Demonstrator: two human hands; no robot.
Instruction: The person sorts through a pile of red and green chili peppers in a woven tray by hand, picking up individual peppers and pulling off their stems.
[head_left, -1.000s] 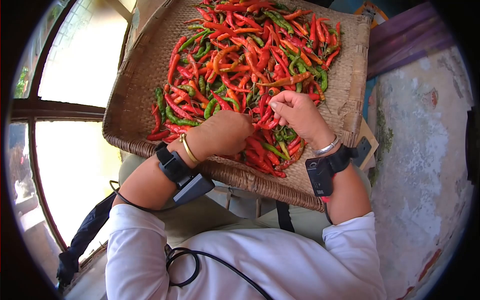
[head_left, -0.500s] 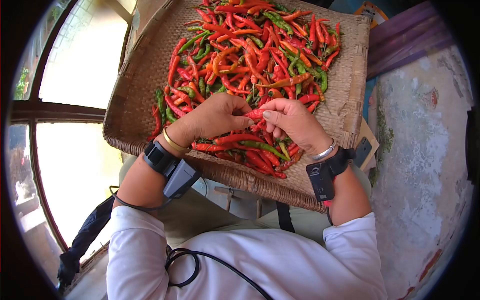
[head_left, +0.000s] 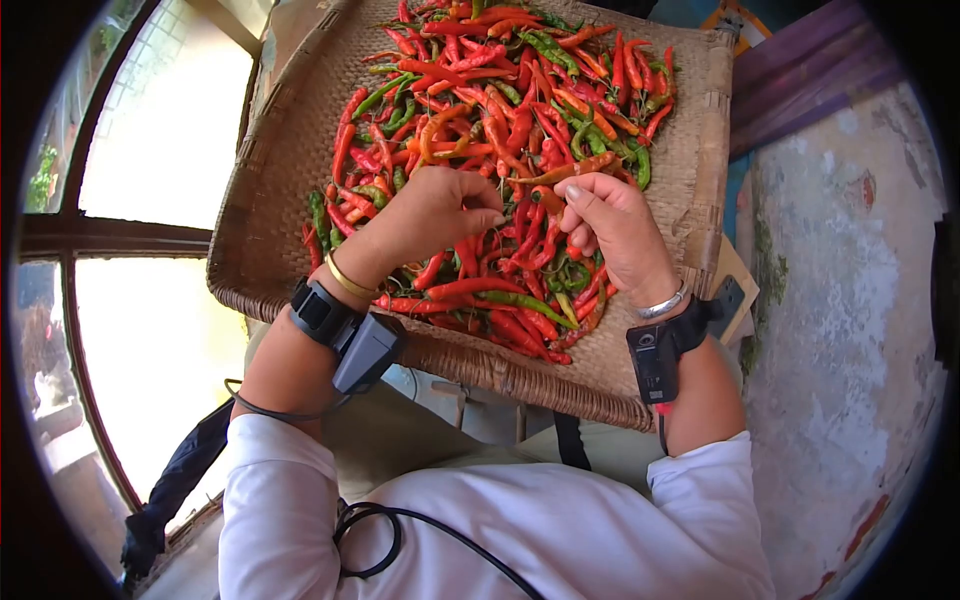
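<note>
A broad heap of chili peppers (head_left: 465, 285), mostly red with some orange and green, lies beneath both of my hands. My left hand (head_left: 435, 215) hovers over its near left part, fingers curled and the thumb apart from the forefinger, with no pepper between them. To the right, my right hand (head_left: 615, 225) has thumb and forefinger pressed together, its other fingers curled in. What that pinch holds, if anything, I cannot make out. An orange-brown chili pepper (head_left: 548, 199) shows right by those fingertips. A gap separates the two hands.
The woven basket tray (head_left: 690, 150) holding the peppers rests over my lap, its thick rim (head_left: 480, 365) nearest me. Windows (head_left: 150, 340) stand on the left. Purple cloth (head_left: 810, 70) and a phone (head_left: 732, 295) are on the right. A black cable (head_left: 440, 525) loops across my shirt.
My hands have moved apart, the right one slightly rightward. The red chili pepper that was between both hands' fingertips is no longer in them. My left thumb and forefinger have parted.
</note>
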